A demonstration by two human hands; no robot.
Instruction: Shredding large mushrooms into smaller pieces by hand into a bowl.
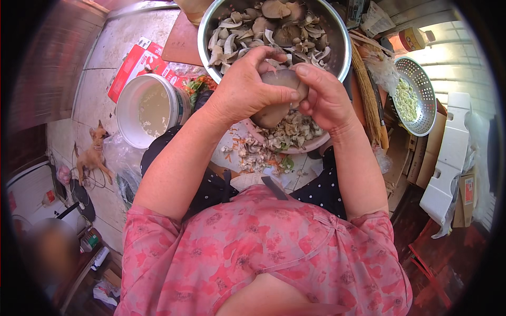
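My left hand (247,85) and my right hand (328,96) hold a cluster of grey-brown oyster mushrooms (282,81) between them. The left thumb lies across a cap, and the right thumb and fingers grip its other edge. A lower cap (270,115) hangs beneath the left hand. Just beyond my hands stands a large stainless steel bowl (344,73), holding torn mushroom strips and whole caps (276,33). Below the hands, a pale pink basin (312,146) carries mushroom scraps (294,132). More scraps and orange peelings (257,154) lie spilled beside it.
On the left stand a white plastic bucket (123,106) with cloudy liquid and a small tan dog (93,152). A red printed carton (132,73) lies flat on the tiles. At right are a broom (365,91), a perforated metal colander (429,91) with pale green shreds, and white foam (446,158).
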